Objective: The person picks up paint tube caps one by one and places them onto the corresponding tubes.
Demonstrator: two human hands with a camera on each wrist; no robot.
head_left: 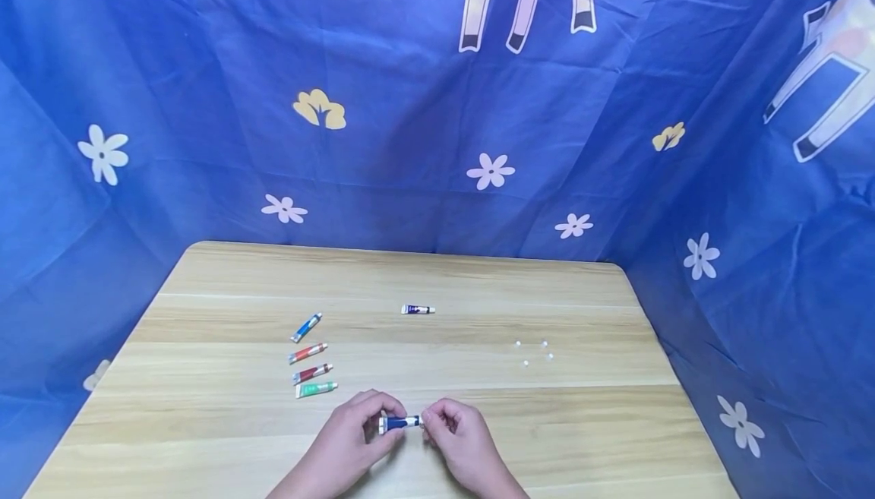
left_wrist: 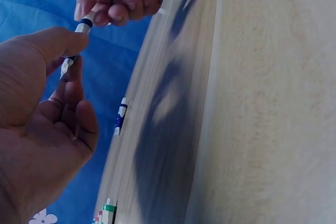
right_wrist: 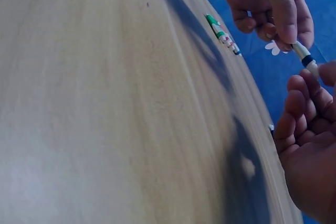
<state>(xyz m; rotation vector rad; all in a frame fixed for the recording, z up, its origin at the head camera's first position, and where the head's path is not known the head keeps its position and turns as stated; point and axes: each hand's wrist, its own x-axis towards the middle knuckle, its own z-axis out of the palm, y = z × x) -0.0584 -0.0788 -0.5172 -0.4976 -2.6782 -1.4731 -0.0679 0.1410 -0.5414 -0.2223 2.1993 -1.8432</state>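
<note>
A small dark blue paint tube [head_left: 399,423] is held above the table near its front, lying sideways between both hands. My left hand [head_left: 352,434] pinches its body between thumb and fingers, with the flat crimped end toward the left. At the other end, the thumb and fingertips of my right hand [head_left: 461,438] pinch the tube's tip, and they hide most of it. In the left wrist view the dark band of the tube [left_wrist: 85,22] shows between the two hands. The right wrist view shows the white tube shoulder [right_wrist: 303,52] leading into the right fingertips.
Blue [head_left: 306,327], orange-red [head_left: 308,353], dark red [head_left: 313,374] and green [head_left: 317,390] paint tubes lie in a column at left. Another dark blue tube [head_left: 418,310] lies farther back. Several small white caps [head_left: 525,363] sit at right on the wooden table [head_left: 581,438]. Blue curtains [head_left: 410,142] surround it.
</note>
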